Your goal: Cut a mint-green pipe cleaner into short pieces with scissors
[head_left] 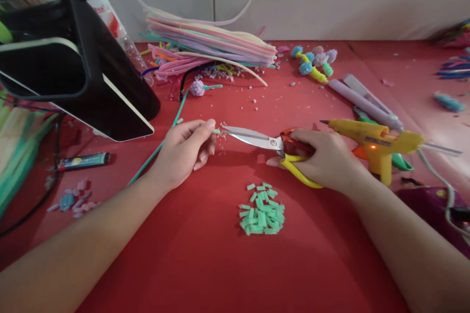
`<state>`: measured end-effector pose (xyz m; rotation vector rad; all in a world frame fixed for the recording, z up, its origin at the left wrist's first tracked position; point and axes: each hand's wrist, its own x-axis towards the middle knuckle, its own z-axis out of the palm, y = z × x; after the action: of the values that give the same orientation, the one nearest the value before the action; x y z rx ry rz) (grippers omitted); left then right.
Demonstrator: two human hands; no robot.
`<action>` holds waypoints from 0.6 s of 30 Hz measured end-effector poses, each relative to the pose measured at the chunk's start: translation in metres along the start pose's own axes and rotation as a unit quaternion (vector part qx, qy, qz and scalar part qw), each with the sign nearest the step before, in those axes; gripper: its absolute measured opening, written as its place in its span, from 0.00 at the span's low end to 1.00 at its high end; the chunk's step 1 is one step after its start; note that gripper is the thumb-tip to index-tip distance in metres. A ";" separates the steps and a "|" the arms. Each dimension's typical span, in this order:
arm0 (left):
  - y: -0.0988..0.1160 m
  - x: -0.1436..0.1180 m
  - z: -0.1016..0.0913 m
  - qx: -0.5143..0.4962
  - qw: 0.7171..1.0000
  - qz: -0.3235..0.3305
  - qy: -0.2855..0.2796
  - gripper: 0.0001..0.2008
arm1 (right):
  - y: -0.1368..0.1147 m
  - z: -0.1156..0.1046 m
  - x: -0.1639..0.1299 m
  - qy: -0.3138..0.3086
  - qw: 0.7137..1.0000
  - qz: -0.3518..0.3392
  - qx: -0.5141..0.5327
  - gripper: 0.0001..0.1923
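My forearms come in low from both bottom corners over the red table [205, 264], and just ahead of them lies a small heap of cut green pieces [262, 215]. My left hand [183, 151] pinches a thin green pipe cleaner [161, 144] between thumb and fingertips, its short end poking out past my fingers while the long rest runs back under my palm toward my wrist. My right hand [323, 159] is closed through the yellow and red handles of the scissors [264, 141], whose blades are shut or nearly so, their tip right at the green end. Tiny fuzz flecks sit around that spot. Just beyond my right hand rests a yellow glue gun [374, 144], its light glowing. A bundle of pastel pipe cleaners [213, 41] lies farther back.
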<state>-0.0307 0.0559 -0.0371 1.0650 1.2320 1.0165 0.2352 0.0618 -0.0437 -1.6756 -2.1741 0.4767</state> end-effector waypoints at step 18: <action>-0.002 0.000 0.000 0.006 1.000 -0.001 0.003 0.16 | -0.006 0.001 0.002 0.016 1.000 0.007 -0.015 0.31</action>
<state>-0.0310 0.0557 -0.0394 1.0711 1.2442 1.0132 0.2285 0.0626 -0.0418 -1.7028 -2.1582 0.4210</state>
